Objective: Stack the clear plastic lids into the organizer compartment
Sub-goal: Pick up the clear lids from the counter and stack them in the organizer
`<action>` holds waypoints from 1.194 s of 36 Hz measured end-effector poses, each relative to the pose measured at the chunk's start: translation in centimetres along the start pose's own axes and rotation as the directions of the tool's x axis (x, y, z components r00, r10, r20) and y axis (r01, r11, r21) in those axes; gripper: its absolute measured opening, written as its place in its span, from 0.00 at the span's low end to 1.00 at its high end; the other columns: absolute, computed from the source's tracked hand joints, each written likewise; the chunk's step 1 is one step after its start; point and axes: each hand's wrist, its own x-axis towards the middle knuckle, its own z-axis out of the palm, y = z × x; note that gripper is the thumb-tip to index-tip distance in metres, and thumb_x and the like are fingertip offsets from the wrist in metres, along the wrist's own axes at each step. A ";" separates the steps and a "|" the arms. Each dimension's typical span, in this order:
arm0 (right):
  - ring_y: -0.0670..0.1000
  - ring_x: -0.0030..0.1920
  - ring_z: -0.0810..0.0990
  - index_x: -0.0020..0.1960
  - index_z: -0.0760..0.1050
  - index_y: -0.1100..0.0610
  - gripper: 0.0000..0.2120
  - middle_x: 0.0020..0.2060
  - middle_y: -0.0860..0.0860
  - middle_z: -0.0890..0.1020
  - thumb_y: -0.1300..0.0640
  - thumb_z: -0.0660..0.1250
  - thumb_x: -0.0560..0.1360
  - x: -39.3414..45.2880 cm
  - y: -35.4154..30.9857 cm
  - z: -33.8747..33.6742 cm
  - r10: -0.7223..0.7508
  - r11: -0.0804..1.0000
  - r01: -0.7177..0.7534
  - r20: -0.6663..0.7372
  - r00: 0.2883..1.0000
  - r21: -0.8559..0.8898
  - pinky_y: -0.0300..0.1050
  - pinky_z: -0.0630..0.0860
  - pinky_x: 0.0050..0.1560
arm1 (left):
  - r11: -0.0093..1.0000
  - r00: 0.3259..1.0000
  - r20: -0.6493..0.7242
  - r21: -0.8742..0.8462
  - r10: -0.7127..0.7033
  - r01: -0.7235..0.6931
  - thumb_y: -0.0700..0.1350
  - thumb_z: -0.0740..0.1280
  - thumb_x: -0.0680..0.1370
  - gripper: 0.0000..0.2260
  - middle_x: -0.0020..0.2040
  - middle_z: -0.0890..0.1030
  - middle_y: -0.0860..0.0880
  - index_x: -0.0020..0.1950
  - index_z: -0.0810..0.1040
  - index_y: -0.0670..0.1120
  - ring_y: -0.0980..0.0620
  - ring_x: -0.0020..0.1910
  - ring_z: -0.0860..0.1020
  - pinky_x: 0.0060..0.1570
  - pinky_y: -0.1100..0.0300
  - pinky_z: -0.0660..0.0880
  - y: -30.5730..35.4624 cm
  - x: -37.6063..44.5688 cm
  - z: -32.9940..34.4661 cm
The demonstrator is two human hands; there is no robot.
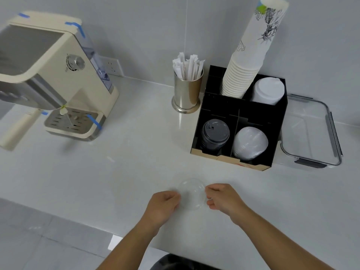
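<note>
Setting: pale table point(136, 162) against a grey wall, seen from above.
Coffee machine point(52, 78): cream, far left, blue tape strips on its corners, likely holding loose parts shut.
Organizer point(280, 117): black box with compartments, back right, open side up so stacks drop straight in.
Container point(311, 131): clear, lying just right of the organizer.
Cups point(251, 51): tall paper stack in a rear compartment, ink drawings but no legible words.
Lid stack point(250, 143): clear lids already in the front right compartment; black lids to its left, white lids behind.
Left hand point(162, 206): fingers closed on the lid's left rim.
Right hand point(224, 197): fingers pinched on its right rim.
Lid point(191, 193): single clear lid, held between both hands near the front edge, probably being steadied before lifting.
Writing: none readable.
</note>
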 end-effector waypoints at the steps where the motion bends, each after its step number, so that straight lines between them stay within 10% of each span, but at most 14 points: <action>1: 0.50 0.33 0.78 0.49 0.77 0.71 0.13 0.35 0.53 0.76 0.60 0.63 0.74 0.1 0.0 0.0 0.001 1.000 -0.001 0.001 1.000 0.010 0.43 0.79 0.40 | 1.000 1.000 0.001 -0.006 -0.003 0.003 0.48 0.66 0.72 0.13 0.34 0.64 0.46 0.32 0.65 0.48 0.48 0.37 0.61 0.41 0.54 0.59 0.0 0.0 0.0; 22: 0.53 0.47 0.85 0.47 0.82 0.50 0.04 0.44 0.50 0.85 0.54 0.68 0.75 -2.6 -0.6 -2.3 -0.080 0.994 0.084 -0.064 0.995 0.069 0.48 0.83 0.51 | 0.984 0.993 -0.118 -0.179 0.001 -0.022 0.37 0.71 0.73 0.11 0.32 0.84 0.52 0.39 0.88 0.52 0.56 0.30 0.77 0.37 0.63 0.77 1.4 -0.5 1.7; 43: 0.49 0.34 0.83 0.46 0.80 0.50 0.09 0.44 0.50 0.82 0.62 0.73 0.70 -3.9 -1.4 -9.9 -0.190 0.968 0.235 -0.352 0.917 0.089 0.40 0.76 0.32 | 0.965 0.992 -0.080 -0.236 0.100 -0.116 0.34 0.73 0.71 0.07 0.34 0.86 0.47 0.46 0.84 0.44 0.51 0.33 0.80 0.46 0.53 0.81 8.4 0.9 8.0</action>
